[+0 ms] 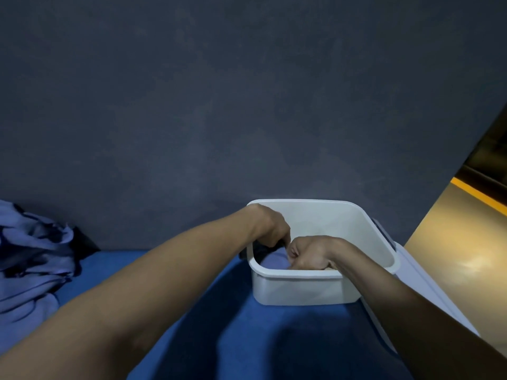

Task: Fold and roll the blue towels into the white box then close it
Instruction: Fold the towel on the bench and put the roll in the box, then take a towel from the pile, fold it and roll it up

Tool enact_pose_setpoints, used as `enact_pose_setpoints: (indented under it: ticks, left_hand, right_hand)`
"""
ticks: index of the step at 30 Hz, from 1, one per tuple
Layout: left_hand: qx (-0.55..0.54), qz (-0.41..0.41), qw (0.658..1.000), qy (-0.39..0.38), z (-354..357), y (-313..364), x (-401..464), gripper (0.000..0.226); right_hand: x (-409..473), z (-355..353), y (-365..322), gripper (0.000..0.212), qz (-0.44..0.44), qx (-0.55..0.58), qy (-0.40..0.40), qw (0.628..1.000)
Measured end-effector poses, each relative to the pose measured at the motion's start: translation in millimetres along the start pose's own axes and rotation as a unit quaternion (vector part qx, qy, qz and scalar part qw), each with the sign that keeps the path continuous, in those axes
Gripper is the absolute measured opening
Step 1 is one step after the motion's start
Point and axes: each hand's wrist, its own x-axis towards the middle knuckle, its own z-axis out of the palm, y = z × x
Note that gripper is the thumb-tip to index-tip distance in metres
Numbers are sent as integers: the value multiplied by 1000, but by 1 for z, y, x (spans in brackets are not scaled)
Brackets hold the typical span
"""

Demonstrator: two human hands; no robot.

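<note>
Far left, we see a heap of loose blue towels (30, 259) lying crumpled on the blue-covered table (192, 319), well apart from both hands. Moving right, our left hand (270, 227) reaches over the near-left rim of the white box (301, 290), fingers curled down and pinching a dark fold of cloth at the box's edge. Just below and between the hands, a blue towel (274, 263) sits inside the box, against its left wall. Our right hand (307, 255) is down in the box, knuckles touching that towel, fingers curled tight; whether it grips the cloth we cannot tell. Right of the box, a white lid (428, 292) lies just beside it, the box uncovered.
</note>
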Motion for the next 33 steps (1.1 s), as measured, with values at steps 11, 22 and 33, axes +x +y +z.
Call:
enact_pose_setpoints:
  ticks: [11,22,33]
  left_hand:
    - [-111,-26,981,159,4,-19,-16,23]
    - [-141,-54,981,118,11,-22,-17,33]
    - [-236,-13,934,268,21,-29,-62,31]
  right_hand:
    - [-12,-12,7,86,-58,-32,62,996]
    - [14,2,5,76,-84,-92,60,990]
    - [-1,-7,9,85,-114,-15,119,986]
